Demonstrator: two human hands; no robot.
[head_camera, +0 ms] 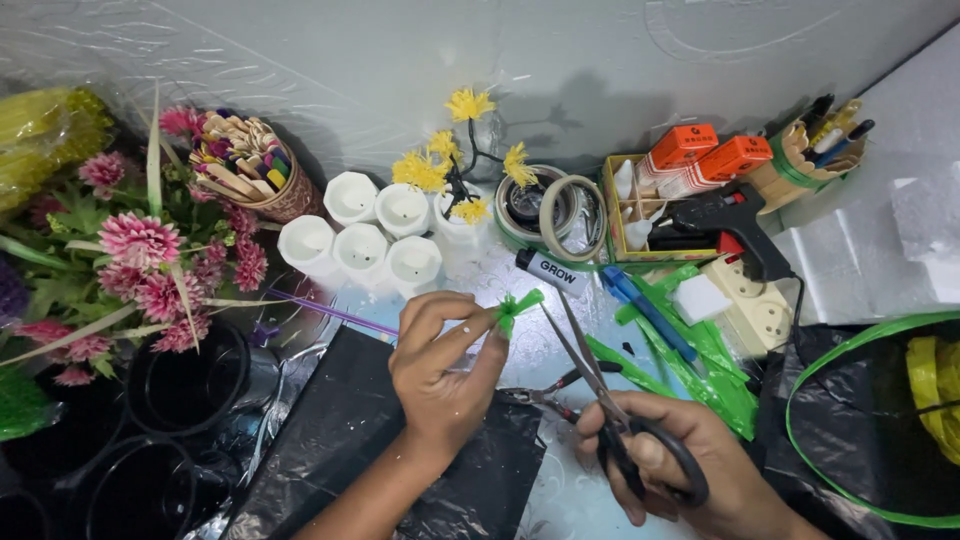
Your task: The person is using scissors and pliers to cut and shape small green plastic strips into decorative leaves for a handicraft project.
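The bench [560, 505] is crowded from its far edge to its near one, and only a small pale patch shows bare between the two forearms. A black plastic sheet [350, 440] covers the near middle, its lower part cut off by the frame, and another black bag with a green plastic strip [815, 385] looped over it runs out at the right edge. At the left edge, pink artificial flowers [140, 245] overhang several black pots [190, 380], which are partly hidden and cut off at the near left corner. Along the far edge stand six white cups [360, 235], a sprig of yellow flowers [455, 165], tape rolls [550, 205] and a black glue gun [725, 220] resting above a cream power strip [755, 305]. The left hand [440, 370] is raised over the black sheet, thumb and forefinger pressed together on a small green plastic tuft [518, 305], whose base is hidden in the pinch. The right hand [690, 460], low at the near edge and partly cut off, is curled through the handles of black-handled scissors [615, 400]; the blades are parted and point up toward the tuft, their tips just beside it. Small pliers [545, 395] lie between the hands, half covered by the scissors.
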